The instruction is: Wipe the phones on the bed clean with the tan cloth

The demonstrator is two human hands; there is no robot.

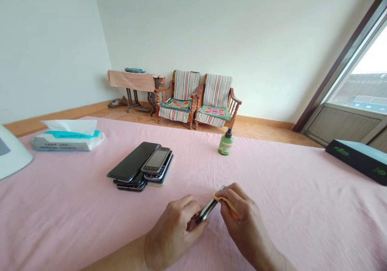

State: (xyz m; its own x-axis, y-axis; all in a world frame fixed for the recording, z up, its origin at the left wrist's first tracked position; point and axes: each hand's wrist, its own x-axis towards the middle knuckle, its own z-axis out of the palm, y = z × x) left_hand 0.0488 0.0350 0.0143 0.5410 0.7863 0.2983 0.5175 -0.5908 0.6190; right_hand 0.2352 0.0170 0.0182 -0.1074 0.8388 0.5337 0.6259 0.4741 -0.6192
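My left hand (178, 226) grips a mobile phone (208, 209) by its near end, with the phone turned on its edge just above the pink cloth. In my right hand (242, 218) is a folded yellow-orange cloth (227, 203), pinched against the phone's far end. The fingers of both hands are closed; part of the cloth is hidden inside the right palm. Beyond my left hand lie two stacks of phones side by side: a large black phone (134, 162) tops one, and a smaller grey phone (156, 160) tops the other.
A green bottle with a black pump top (225, 144) stands past my hands. At the left are a tissue pack (68, 138) and a white rounded object (13, 154). A black box (356, 160) sits at the right edge of the pink-covered table (287, 174). Two wooden chairs (216, 97) stand behind.
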